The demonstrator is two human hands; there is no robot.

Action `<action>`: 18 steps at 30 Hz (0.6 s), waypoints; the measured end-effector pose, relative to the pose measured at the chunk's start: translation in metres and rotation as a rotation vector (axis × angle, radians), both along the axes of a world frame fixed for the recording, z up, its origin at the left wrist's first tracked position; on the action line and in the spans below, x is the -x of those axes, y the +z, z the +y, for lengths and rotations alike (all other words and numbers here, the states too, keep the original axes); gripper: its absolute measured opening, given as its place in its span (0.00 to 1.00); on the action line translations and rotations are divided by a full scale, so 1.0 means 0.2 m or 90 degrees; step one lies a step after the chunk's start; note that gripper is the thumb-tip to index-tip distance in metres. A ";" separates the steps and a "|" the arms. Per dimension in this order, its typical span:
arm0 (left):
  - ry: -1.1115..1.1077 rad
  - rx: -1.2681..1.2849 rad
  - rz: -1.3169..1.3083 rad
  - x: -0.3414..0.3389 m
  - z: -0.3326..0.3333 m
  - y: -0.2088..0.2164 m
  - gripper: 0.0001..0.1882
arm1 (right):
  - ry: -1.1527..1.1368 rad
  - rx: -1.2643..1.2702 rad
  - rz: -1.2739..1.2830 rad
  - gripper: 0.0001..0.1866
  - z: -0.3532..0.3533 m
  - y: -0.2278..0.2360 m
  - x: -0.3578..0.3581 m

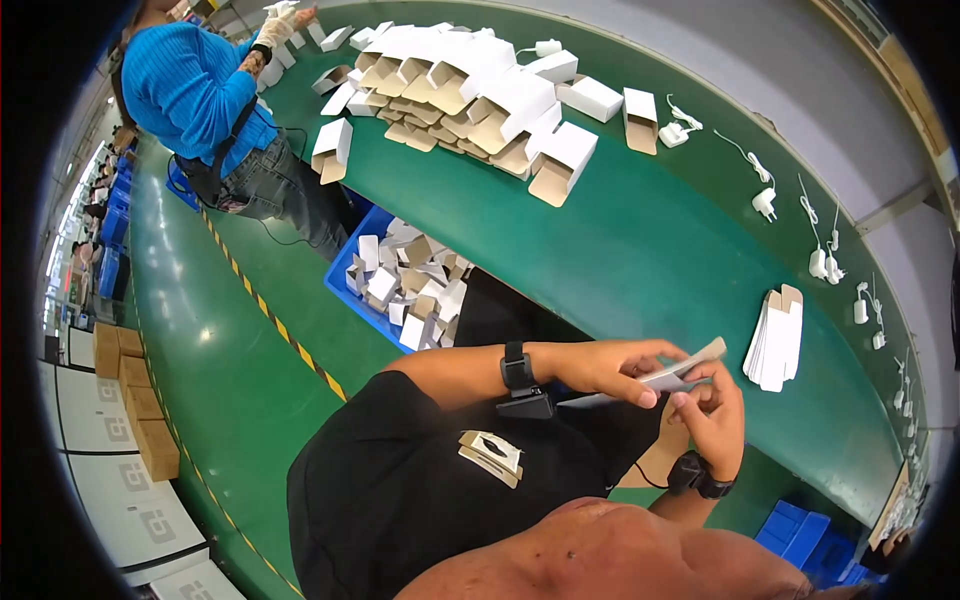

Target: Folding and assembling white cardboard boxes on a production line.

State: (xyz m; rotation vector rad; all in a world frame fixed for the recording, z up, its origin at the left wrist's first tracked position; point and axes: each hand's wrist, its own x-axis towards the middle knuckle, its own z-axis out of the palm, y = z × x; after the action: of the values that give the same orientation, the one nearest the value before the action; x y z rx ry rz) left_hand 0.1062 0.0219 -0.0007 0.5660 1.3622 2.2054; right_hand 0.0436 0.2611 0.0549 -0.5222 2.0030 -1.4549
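A flattened white carton (686, 374) with a brownish inside is held between my two hands above the table's near edge. My left hand (615, 368) grips its left side, thumb underneath and fingers curled over the top. At its right side, my right hand (712, 405) pinches the card between thumb and bent fingers. Just beyond my right hand, a stack of flat white cartons (775, 340) lies fanned on the green table (660, 240). Some of the held carton is covered by my fingers.
Formed white boxes (470, 85) are piled at the far side. White chargers with cables (765, 200) line the right edge. A blue bin (345, 275) of small boxes stands below the table. A co-worker in a blue top (185, 85) stands at far left.
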 end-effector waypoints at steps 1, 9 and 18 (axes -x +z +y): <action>0.014 0.016 -0.012 0.00 0.00 0.00 0.39 | 0.035 -0.003 -0.009 0.15 0.02 0.00 0.01; 0.367 0.061 0.197 0.07 0.06 0.00 0.36 | -0.246 0.251 0.112 0.15 -0.20 -0.08 -0.11; 0.266 0.031 0.050 -0.02 0.10 -0.12 0.31 | -0.236 0.337 0.186 0.24 -0.19 -0.39 -0.13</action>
State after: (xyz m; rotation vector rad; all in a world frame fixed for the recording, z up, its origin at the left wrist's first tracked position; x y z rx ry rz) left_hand 0.1111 0.0425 -0.0255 0.3793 1.6965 2.4845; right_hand 0.0693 0.2221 -0.0231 -0.6308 1.9965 -2.2788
